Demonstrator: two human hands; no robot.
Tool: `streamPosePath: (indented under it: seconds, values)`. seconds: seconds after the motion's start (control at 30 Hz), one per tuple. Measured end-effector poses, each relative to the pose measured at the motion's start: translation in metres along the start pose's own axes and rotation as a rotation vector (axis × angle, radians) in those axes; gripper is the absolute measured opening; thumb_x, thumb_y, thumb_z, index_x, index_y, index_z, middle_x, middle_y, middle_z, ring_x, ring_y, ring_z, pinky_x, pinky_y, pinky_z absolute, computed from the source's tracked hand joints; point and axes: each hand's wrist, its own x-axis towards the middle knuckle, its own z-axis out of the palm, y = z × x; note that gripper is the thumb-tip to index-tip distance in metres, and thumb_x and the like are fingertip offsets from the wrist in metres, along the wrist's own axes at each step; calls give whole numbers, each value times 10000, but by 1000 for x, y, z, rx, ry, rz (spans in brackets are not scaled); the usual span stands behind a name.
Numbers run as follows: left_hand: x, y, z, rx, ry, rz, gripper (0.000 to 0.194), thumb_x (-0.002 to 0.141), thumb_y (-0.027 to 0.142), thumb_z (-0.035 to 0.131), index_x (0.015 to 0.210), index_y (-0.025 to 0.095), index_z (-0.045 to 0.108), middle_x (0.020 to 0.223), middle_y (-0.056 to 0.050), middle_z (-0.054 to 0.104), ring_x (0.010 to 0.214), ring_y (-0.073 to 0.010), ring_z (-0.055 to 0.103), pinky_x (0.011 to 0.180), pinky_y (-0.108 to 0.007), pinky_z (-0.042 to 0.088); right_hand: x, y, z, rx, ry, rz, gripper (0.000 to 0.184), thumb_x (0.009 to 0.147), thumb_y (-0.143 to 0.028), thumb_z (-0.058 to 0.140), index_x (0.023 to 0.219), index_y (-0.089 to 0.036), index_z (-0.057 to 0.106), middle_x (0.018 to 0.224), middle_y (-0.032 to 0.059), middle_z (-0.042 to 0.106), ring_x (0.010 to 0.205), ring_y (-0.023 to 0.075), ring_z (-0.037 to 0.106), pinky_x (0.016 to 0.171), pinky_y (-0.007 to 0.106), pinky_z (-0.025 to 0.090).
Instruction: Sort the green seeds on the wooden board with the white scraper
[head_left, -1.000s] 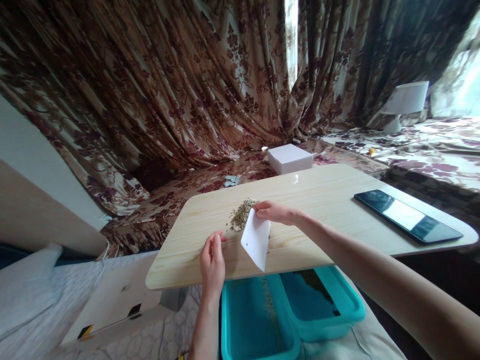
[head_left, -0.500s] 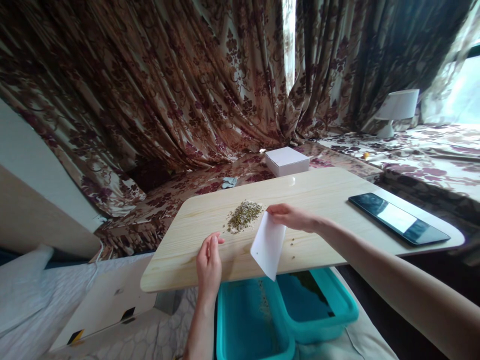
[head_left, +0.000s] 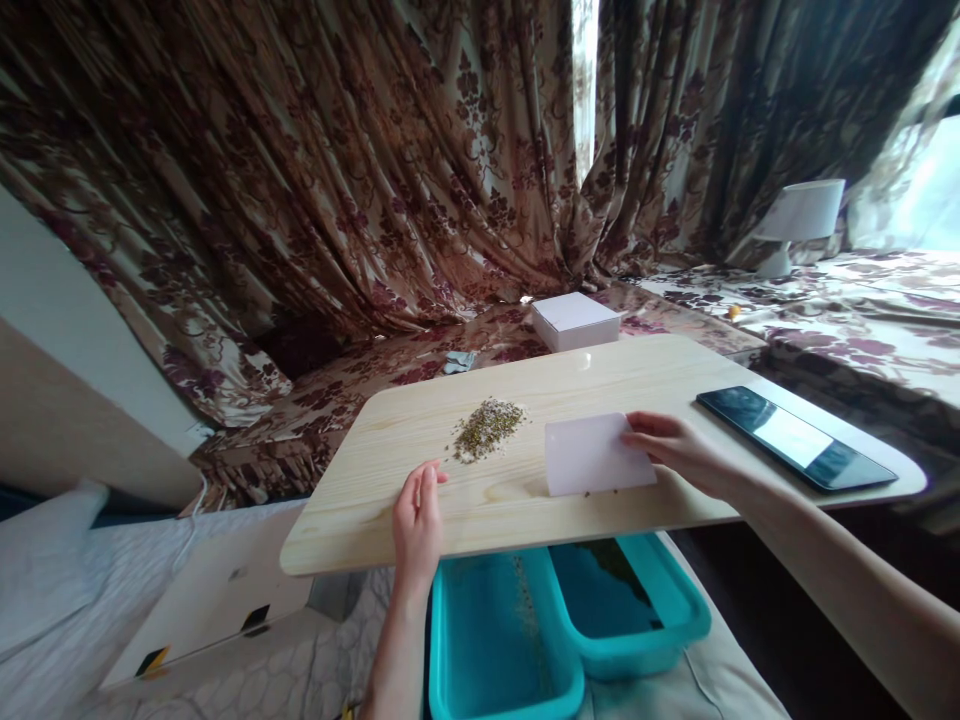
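Note:
My right hand [head_left: 660,440] pinches the edge of a white sheet of stiff paper [head_left: 592,458], held above the right half of the pale wooden tabletop [head_left: 420,520]. A few stray grains [head_left: 602,492] lie by the paper's lower edge. Left of the paper is a heap of mixed green and whitish grains [head_left: 487,430]; the two are apart. My left hand [head_left: 420,505] rests at the table's front edge, just below the heap, fingers loosely extended and holding nothing.
Below the table's front edge stand two turquoise tubs [head_left: 510,640] [head_left: 637,600], both with some grains inside. A tablet [head_left: 795,437] lies on the table's right end. Behind the table are a white box [head_left: 576,318] and a lamp [head_left: 806,215]. A cardboard piece [head_left: 210,600] lies lower left.
My right hand has moved right with the paper, away from the heap, and the sheet has turned from upright to lengthwise. My left hand has stayed nearly still.

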Motion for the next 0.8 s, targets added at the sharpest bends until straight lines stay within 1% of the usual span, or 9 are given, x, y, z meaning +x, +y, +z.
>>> streamPosePath:
  seconds: [0.13, 0.27, 0.37, 0.43, 0.5, 0.6, 0.67, 0.73, 0.8]
  values:
    - [-1, 2, 0, -6, -2, 2, 446, 856, 556, 447, 953, 164, 636, 884, -71, 678, 953, -227, 601, 850, -318, 448, -16, -4, 10, -20, -29, -4, 346, 554, -454, 748, 735, -179, 643, 730, 19, 643, 673, 171, 575, 576, 271, 452]
    - [-1, 1, 0, -19, 0, -2, 446, 851, 560, 457, 949, 165, 639, 882, -71, 679, 948, -227, 604, 857, -320, 445, -34, -10, 12, -34, -48, -6, 393, 513, -491, 777, 741, -188, 674, 755, 42, 667, 690, 193, 583, 603, 292, 472]
    - [0, 1, 0, -23, 5, -2, 454, 843, 574, 464, 940, 167, 642, 857, -67, 681, 921, -226, 614, 839, -318, 456, -37, -14, 11, -24, -10, -43, 439, 470, -534, 792, 730, -200, 678, 773, 65, 683, 704, 220, 599, 618, 319, 493]
    - [0, 2, 1, -22, 8, 7, 455, 848, 573, 457, 941, 169, 643, 859, -68, 681, 911, -222, 618, 834, -315, 459, -29, -15, 13, 16, 66, -100, 455, 471, -560, 783, 731, -205, 668, 778, 67, 685, 711, 222, 609, 615, 317, 502]
    - [-1, 4, 1, -20, 9, 16, 449, 859, 564, 446, 947, 170, 642, 861, -70, 681, 905, -218, 620, 833, -311, 459, -14, -14, 19, 58, 152, -155, 448, 506, -562, 765, 752, -203, 654, 797, 66, 687, 721, 212, 616, 610, 303, 503]
    - [-2, 6, 1, -20, 12, 24, 439, 868, 553, 439, 949, 170, 639, 862, -71, 681, 897, -214, 622, 825, -309, 462, 14, -8, 33, 91, 263, -208, 403, 578, -521, 726, 797, -197, 631, 817, 66, 687, 740, 208, 627, 605, 295, 504]
    - [-2, 6, 0, -21, 13, 23, 436, 870, 549, 440, 958, 171, 637, 868, -71, 682, 900, -213, 621, 825, -307, 460, 29, -2, 43, 118, 319, -236, 351, 618, -495, 686, 789, -199, 606, 811, 54, 688, 759, 210, 637, 624, 305, 513]
    - [-2, 6, 0, -23, 12, 16, 435, 870, 549, 441, 960, 170, 635, 871, -70, 682, 907, -212, 619, 829, -305, 457, 39, 2, 52, 97, 329, -241, 294, 660, -452, 654, 804, -203, 595, 832, 49, 691, 783, 205, 646, 657, 309, 519]
    - [-2, 6, 0, -26, 11, 9, 435, 869, 551, 442, 956, 170, 633, 868, -68, 681, 914, -213, 617, 833, -306, 455, 42, 5, 59, 72, 327, -251, 273, 690, -432, 629, 836, -204, 589, 845, 53, 694, 808, 205, 654, 679, 312, 523]
